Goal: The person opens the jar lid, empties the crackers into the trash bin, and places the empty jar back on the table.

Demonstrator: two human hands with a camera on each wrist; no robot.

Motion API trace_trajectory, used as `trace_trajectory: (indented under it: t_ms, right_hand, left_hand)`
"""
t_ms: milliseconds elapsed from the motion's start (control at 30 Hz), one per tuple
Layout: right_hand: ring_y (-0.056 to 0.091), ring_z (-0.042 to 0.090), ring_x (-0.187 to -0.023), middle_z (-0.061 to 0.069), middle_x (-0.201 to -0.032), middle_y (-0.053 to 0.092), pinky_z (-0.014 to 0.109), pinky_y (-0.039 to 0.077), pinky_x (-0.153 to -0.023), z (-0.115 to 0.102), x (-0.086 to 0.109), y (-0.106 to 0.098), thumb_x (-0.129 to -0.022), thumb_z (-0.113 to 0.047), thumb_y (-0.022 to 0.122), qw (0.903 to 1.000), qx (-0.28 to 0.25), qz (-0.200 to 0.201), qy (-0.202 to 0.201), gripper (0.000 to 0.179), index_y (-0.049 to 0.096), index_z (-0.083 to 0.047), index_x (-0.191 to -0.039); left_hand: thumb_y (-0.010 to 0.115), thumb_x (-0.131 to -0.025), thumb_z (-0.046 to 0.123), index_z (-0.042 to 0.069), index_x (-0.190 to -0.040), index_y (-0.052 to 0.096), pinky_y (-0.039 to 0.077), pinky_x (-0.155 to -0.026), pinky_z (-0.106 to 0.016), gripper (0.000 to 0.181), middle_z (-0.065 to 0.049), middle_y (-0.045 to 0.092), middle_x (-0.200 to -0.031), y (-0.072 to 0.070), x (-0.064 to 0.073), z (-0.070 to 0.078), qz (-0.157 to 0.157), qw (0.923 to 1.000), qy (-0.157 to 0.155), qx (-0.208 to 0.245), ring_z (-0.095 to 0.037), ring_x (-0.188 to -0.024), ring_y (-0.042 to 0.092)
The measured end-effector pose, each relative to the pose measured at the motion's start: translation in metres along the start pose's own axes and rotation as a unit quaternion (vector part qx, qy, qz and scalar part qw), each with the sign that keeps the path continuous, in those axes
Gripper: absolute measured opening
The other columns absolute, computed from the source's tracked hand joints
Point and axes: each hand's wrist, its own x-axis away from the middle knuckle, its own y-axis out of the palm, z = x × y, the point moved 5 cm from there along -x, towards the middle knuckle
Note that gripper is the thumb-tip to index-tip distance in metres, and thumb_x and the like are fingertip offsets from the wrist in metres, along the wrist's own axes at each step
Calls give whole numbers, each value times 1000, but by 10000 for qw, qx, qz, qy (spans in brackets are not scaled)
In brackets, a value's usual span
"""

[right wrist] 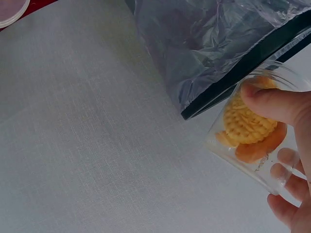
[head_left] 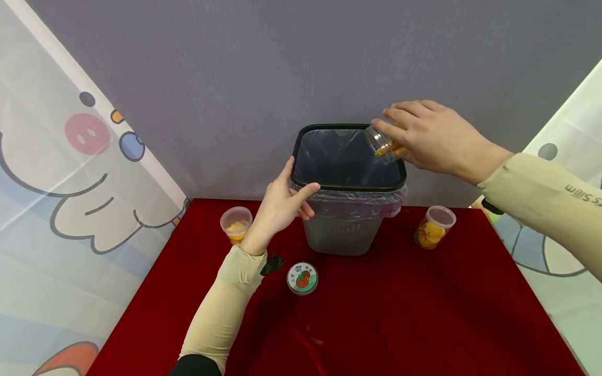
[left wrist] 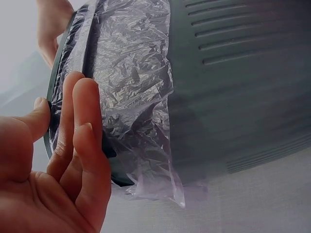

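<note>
A trash bin (head_left: pixel 345 230) lined with a clear plastic bag (left wrist: pixel 136 63) stands at the back of the table. My left hand (head_left: pixel 282 201) holds the bin's front left corner, thumb at the black rim and fingers against the bag just below it. Over the right side of the opening, my right hand (head_left: pixel 430 133) grips a clear plastic jar (right wrist: pixel 218 141). The jar is tipped, its mouth towards the bin. Inside it lie a yellow ridged round piece (right wrist: pixel 248 121) and smooth orange pieces (right wrist: pixel 260 149). Thumb and fingers wrap opposite sides of the jar.
A lidded jar (head_left: pixel 435 227) of yellow pieces stands right of the bin. Another jar (head_left: pixel 236 224) is at the left, partly behind my left forearm. A round container with a fruit-printed lid (head_left: pixel 302 278) sits in front on the red tablecloth (head_left: pixel 400 324). A grey wall (head_left: pixel 263 68) rises behind.
</note>
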Motion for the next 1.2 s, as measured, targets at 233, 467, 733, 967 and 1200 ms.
trace_trajectory:
  t_ms: [233, 467, 733, 967, 1200]
  right_hand:
    - [49, 46, -123, 28, -134, 53, 61, 41, -101, 0, -2, 0, -58, -12, 97, 9998, -81, -135, 133, 96, 51, -4, -141]
    - [50, 45, -122, 27, -134, 54, 61, 42, -100, 0, -2, 0, -58, -9, 96, 9998, -194, -22, 98, 92, 53, -3, -139]
    - [50, 45, -122, 27, -133, 55, 59, 42, -102, -3, -2, 0, -61, -8, 96, 9998, -104, 65, -151, 88, 54, -5, -139]
    - [48, 45, -125, 27, -137, 52, 58, 39, -105, -4, -2, -2, -59, -5, 96, 9998, 84, 6, -184, 93, 52, -4, -141]
    - [48, 45, -124, 27, -137, 52, 58, 40, -105, -6, -3, -3, -57, -6, 97, 9997, 68, 18, -224, 94, 53, -4, -140]
  left_hand:
    - [68, -90, 54, 21, -162, 5, 59, -62, -42, 100, -8, 70, -67, -1, 0, 0, 16, 10000, -22, -25, -27, -56, 69]
    - [68, -90, 54, 21, -162, 5, 59, -63, -43, 100, -8, 70, -67, -1, 0, -1, 21, 10000, -27, -65, -29, -57, 69]
    - [68, -90, 54, 20, -162, 6, 57, -68, -52, 101, -8, 70, -67, -1, -1, -1, 23, 10000, 27, -67, -27, -56, 68]
    - [68, -90, 54, 20, -162, 6, 58, -66, -48, 101, -7, 70, -67, -1, -1, -1, 23, 9999, 27, -114, -26, -56, 68]
    - [68, -90, 54, 21, -162, 6, 58, -65, -43, 100, -7, 70, -67, -1, -1, -1, 25, 10000, 17, -95, -27, -56, 69]
